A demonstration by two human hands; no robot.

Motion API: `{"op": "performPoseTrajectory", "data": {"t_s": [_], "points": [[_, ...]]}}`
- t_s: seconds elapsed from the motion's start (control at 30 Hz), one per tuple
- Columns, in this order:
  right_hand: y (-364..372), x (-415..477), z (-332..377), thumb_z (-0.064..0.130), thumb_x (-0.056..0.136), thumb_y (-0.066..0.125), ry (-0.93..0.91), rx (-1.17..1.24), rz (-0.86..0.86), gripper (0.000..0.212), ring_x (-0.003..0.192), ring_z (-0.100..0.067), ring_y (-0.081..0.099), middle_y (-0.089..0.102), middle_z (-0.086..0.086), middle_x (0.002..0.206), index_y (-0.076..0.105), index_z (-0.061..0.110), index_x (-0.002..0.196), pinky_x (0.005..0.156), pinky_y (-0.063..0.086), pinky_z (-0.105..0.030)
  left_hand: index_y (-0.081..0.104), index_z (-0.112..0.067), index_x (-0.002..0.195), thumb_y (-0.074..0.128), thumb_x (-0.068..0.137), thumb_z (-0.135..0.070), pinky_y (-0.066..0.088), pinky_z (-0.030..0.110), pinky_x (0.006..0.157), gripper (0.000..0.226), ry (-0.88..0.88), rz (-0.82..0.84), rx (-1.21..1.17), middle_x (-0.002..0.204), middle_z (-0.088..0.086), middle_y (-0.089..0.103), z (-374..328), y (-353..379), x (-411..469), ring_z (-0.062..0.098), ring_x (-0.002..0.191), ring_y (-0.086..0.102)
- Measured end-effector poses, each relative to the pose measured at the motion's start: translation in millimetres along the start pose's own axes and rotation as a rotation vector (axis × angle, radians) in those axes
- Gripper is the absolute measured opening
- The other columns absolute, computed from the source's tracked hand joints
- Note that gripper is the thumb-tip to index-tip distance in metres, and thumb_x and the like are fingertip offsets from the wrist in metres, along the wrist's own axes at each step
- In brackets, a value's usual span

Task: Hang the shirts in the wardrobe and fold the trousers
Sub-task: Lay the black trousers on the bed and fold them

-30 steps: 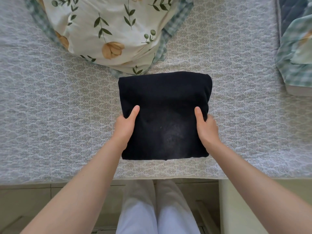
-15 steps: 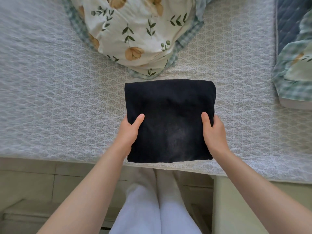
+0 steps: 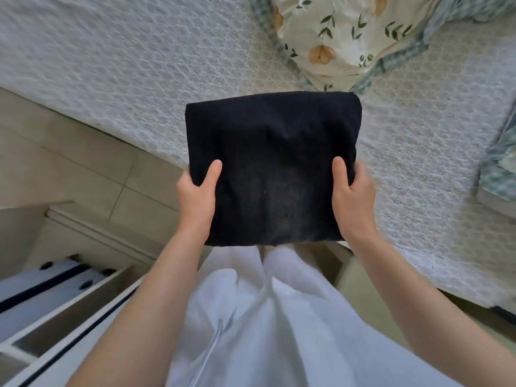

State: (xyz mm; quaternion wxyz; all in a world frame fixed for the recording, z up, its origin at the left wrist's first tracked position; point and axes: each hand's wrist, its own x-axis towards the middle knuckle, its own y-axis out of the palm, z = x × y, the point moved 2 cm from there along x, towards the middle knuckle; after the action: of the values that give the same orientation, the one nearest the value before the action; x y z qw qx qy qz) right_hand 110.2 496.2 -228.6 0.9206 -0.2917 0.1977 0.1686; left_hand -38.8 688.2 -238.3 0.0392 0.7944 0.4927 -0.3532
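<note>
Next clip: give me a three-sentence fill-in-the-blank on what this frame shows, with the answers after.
The folded trousers are ____ in colour.
The left hand and right hand grip them at opposite edges, each ____ on top.
The pillow on the bed has a ____ print.
Missing: black; thumb; floral.

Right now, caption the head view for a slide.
Left hand and right hand grip folded black trousers by the bed.

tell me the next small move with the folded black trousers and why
Probably carry the trousers left toward what looks like an open drawer. The left hand and right hand grip the folded bundle by its sides, thumbs on top, and it overhangs the bed edge.
</note>
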Motion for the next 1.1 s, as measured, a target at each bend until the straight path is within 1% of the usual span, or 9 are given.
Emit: {"op": "performPoseTrajectory", "data": {"t_s": [0.07, 0.13, 0.2, 0.33, 0.53, 0.67, 0.77, 0.9, 1.1], "points": [[18, -16, 17, 0.042, 0.1, 0.045, -0.02, -0.002, 0.044, 0.033, 0.075, -0.014, 0.053, 0.058, -0.003, 0.086, 0.056, 0.011, 0.097, 0.07, 0.045, -0.028, 0.065, -0.027, 0.112, 0.066, 0.092, -0.035, 0.052, 0.02, 0.084, 0.021, 0.0, -0.044, -0.034, 0.107, -0.014, 0.071, -2, -30, -5, -0.003, 0.096, 0.066], [38, -30, 36, 0.041, 0.1, 0.045, -0.04, -0.007, 0.081, 0.031, 0.078, -0.01, 0.055, 0.061, -0.004, 0.091, 0.056, 0.013, 0.098, 0.07, 0.046, -0.023, 0.064, -0.029, 0.108, 0.066, 0.092, -0.035, 0.05, 0.016, 0.078, 0.017, -0.006, -0.103, -0.046, 0.105, -0.015, 0.07, -4, -60, -8, -0.006, 0.092, 0.065], [61, -43, 57, 0.038, 0.101, 0.045, -0.074, -0.019, 0.128, 0.025, 0.067, 0.001, 0.051, 0.056, 0.001, 0.082, 0.054, 0.016, 0.092, 0.06, 0.042, -0.011, 0.062, -0.031, 0.107, 0.065, 0.092, -0.037, 0.048, 0.013, 0.073, 0.016, -0.014, -0.168, -0.062, 0.102, -0.017, 0.069, -6, -91, -8, -0.008, 0.09, 0.064], [112, -67, 102, 0.035, 0.101, 0.046, -0.147, -0.092, 0.201, 0.03, 0.054, 0.002, 0.038, 0.039, 0.008, 0.068, 0.042, 0.02, 0.076, 0.053, 0.036, -0.01, 0.062, -0.028, 0.113, 0.065, 0.092, -0.037, 0.046, 0.005, 0.069, 0.023, -0.002, -0.293, -0.095, 0.103, -0.018, 0.067, -11, -156, -4, -0.01, 0.091, 0.062], [195, -93, 161, 0.039, 0.1, 0.045, -0.222, -0.135, 0.328, 0.031, 0.056, 0.001, 0.038, 0.042, 0.008, 0.071, 0.048, 0.014, 0.082, 0.053, 0.037, -0.01, 0.061, -0.025, 0.118, 0.063, 0.094, -0.031, 0.046, 0.004, 0.076, 0.024, 0.039, -0.435, -0.189, 0.111, -0.015, 0.066, -20, -243, 8, -0.01, 0.098, 0.061], [244, -104, 199, 0.043, 0.099, 0.045, -0.295, -0.205, 0.409, 0.035, 0.058, -0.003, 0.038, 0.042, 0.006, 0.07, 0.047, 0.012, 0.082, 0.056, 0.037, -0.019, 0.06, -0.028, 0.119, 0.064, 0.094, -0.033, 0.045, 0.002, 0.078, 0.026, 0.029, -0.565, -0.23, 0.11, -0.017, 0.066, -23, -286, 17, -0.012, 0.099, 0.06], [278, -109, 230, 0.044, 0.098, 0.045, -0.337, -0.247, 0.482, 0.031, 0.059, -0.002, 0.042, 0.046, 0.009, 0.071, 0.05, 0.019, 0.081, 0.058, 0.038, -0.018, 0.06, -0.028, 0.122, 0.063, 0.093, -0.037, 0.047, 0.007, 0.083, 0.03, 0.002, -0.651, -0.26, 0.111, -0.018, 0.066, -25, -311, 25, -0.009, 0.102, 0.06], [325, -111, 267, 0.046, 0.098, 0.045, -0.419, -0.313, 0.585, 0.034, 0.059, -0.005, 0.042, 0.046, 0.007, 0.07, 0.049, 0.016, 0.082, 0.057, 0.038, -0.021, 0.059, -0.024, 0.127, 0.063, 0.093, -0.039, 0.048, 0.016, 0.09, 0.038, -0.048, -0.77, -0.332, 0.114, -0.016, 0.065, -28, -338, 37, -0.005, 0.106, 0.06], [394, -114, 317, 0.044, 0.098, 0.046, -0.541, -0.401, 0.771, 0.033, 0.054, 0.0, 0.043, 0.048, 0.004, 0.07, 0.05, 0.016, 0.081, 0.049, 0.039, -0.009, 0.057, -0.023, 0.127, 0.063, 0.093, -0.04, 0.047, 0.017, 0.091, 0.039, -0.133, -0.98, -0.43, 0.115, -0.016, 0.064, -35, -364, 51, -0.004, 0.106, 0.06]]}}
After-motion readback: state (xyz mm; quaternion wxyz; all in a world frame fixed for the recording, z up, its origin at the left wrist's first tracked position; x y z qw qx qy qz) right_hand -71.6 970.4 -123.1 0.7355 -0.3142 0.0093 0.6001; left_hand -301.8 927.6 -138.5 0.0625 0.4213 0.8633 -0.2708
